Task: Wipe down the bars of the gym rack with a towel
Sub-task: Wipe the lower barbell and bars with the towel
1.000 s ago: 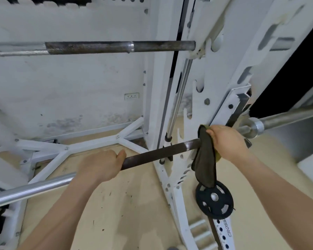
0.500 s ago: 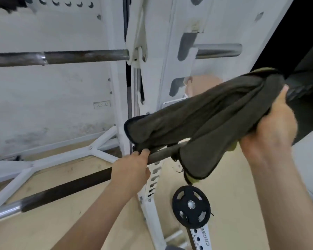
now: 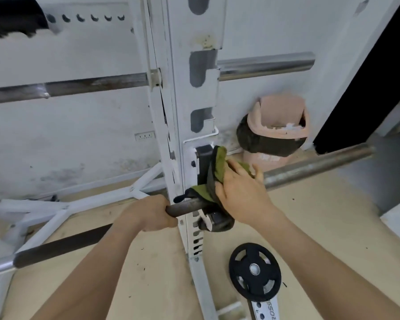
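White wall (image 3: 79, 146); pink bin (image 3: 263, 159), pale scraps (image 3: 289, 128) inside; left hand (image 3: 150, 214) fingers wrap bar (image 3: 310, 167); right hand (image 3: 240, 192) fingers clutch towel (image 3: 217, 162).

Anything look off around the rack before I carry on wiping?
Nothing is askew where the right hand holds the towel on the lower bar. The upper bar left of the upright is blotchy, rust-like. The upright's paint is chipped along its edge. At the bin, the black bag bulges out under the lid.

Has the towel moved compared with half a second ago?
Yes. The towel came down onto the lower bar, beside the white upright, under the right hand.
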Tool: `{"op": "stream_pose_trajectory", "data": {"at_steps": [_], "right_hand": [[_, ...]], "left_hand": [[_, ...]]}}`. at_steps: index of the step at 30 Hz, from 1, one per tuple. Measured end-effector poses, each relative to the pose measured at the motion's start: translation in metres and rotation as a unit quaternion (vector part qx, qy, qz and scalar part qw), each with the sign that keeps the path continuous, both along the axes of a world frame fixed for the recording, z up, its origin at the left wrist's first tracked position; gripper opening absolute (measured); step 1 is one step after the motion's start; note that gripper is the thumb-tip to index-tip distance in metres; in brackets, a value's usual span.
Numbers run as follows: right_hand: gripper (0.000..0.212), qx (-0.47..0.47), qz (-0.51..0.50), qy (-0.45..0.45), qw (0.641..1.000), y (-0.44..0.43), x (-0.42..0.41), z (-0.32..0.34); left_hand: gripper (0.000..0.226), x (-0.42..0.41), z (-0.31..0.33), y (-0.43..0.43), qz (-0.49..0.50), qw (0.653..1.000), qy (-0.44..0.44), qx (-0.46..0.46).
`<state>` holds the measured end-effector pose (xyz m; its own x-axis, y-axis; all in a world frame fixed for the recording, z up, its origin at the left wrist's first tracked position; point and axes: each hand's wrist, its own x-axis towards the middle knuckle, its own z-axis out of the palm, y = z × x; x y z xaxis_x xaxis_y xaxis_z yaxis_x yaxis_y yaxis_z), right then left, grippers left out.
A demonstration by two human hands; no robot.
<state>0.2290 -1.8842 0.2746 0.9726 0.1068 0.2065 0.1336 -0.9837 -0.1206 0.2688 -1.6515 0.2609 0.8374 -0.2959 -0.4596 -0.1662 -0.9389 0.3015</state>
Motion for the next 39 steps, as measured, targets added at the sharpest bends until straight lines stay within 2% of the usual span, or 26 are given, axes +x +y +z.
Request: {"op": "stream_pose_trajectory", "data": {"at_steps": [3,5,7,8,9,11,13,14,17,19,21,22,23,24,26,28,29,30,31,33,35,36,39], "right_hand": [[0.047,-0.053,-0.009,-0.03,0.998,-0.013,0.007,-0.007],[0.026,-0.07,-0.014,-0.06,0.996,-0.014,0.011,-0.004],[0.009,-0.005,-0.081,-0.068,0.994,-0.015,0.019,0.012],[0.01,0.077,-0.132,-0.078,0.985,-0.023,0.025,0.023],[0.013,0.181,-0.19,-0.098,0.96,-0.034,0.028,0.037],[0.024,0.415,-0.259,-0.167,0.856,-0.06,0.032,0.074],[0.025,0.58,-0.205,-0.227,0.755,-0.076,0.031,0.12],[0.024,0.623,-0.16,-0.253,0.723,-0.078,0.028,0.146],[0.022,0.671,-0.012,-0.285,0.684,-0.065,0.012,0.219],[0.024,0.698,0.043,-0.242,0.672,-0.057,0.004,0.244],[0.028,0.702,0.058,-0.164,0.69,-0.047,0.005,0.247],[0.028,0.674,0.052,-0.127,0.726,-0.043,0.009,0.24],[0.029,0.622,0.041,-0.092,0.776,-0.039,0.014,0.228],[0.035,0.557,0.021,-0.048,0.829,-0.036,0.021,0.21],[0.044,0.402,-0.035,0.08,0.911,-0.027,0.024,0.161],[0.039,0.184,-0.008,0.202,0.962,-0.023,0.022,0.101],[0.034,0.098,0.001,0.221,0.97,-0.019,0.015,0.078],[0.032,0.051,-0.007,0.204,0.978,-0.019,0.012,0.064],[0.033,0.044,-0.019,0.172,0.984,-0.02,0.006,0.057],[0.053,0.01,-0.042,0.143,0.989,-0.029,0.007,0.048],[0.085,-0.083,-0.027,0.222,0.971,-0.03,0.012,0.045],[0.091,-0.108,-0.012,0.258,0.96,-0.028,0.017,0.044],[0.073,-0.093,0.045,0.314,0.944,-0.018,0.041,0.045]], "left_hand": [[0.026,-0.004,-0.005,0.002,-0.023,0.997,-0.07,0.012],[0.021,-0.01,-0.005,0.0,-0.029,0.992,-0.12,0.029],[0.02,-0.013,-0.006,0.001,-0.02,0.99,-0.139,0.028],[0.021,-0.012,-0.008,0.001,-0.019,0.99,-0.139,0.026],[0.022,-0.011,-0.009,0.001,-0.019,0.991,-0.133,0.024],[0.022,-0.009,-0.008,0.002,-0.023,0.991,-0.13,0.026],[0.022,-0.01,-0.008,0.0,-0.023,0.991,-0.133,0.027],[0.022,-0.01,-0.007,0.0,-0.024,0.99,-0.133,0.029],[0.022,-0.011,-0.004,0.0,-0.026,0.99,-0.133,0.035],[0.02,-0.011,-0.003,-0.002,-0.027,0.99,-0.132,0.035],[0.02,-0.012,-0.003,-0.002,-0.024,0.99,-0.132,0.038],[0.021,-0.012,-0.003,-0.002,-0.025,0.99,-0.133,0.04],[0.021,-0.012,-0.003,-0.002,-0.026,0.99,-0.133,0.042],[0.021,-0.011,-0.004,-0.002,-0.026,0.99,-0.134,0.044],[0.021,-0.012,-0.003,-0.002,-0.024,0.989,-0.136,0.048],[0.021,-0.014,-0.003,-0.002,-0.022,0.988,-0.144,0.051],[0.021,-0.014,-0.003,-0.003,-0.021,0.987,-0.147,0.052],[0.022,-0.014,-0.002,-0.004,-0.021,0.987,-0.149,0.053],[0.022,-0.014,-0.002,-0.004,-0.021,0.987,-0.149,0.056],[0.023,-0.015,-0.002,-0.004,-0.021,0.987,-0.149,0.06],[0.023,-0.015,-0.002,-0.004,-0.015,0.987,-0.149,0.059],[0.023,-0.015,-0.003,-0.004,-0.012,0.987,-0.149,0.059],[0.026,-0.013,-0.007,-0.004,-0.008,0.987,-0.15,0.06]]}}
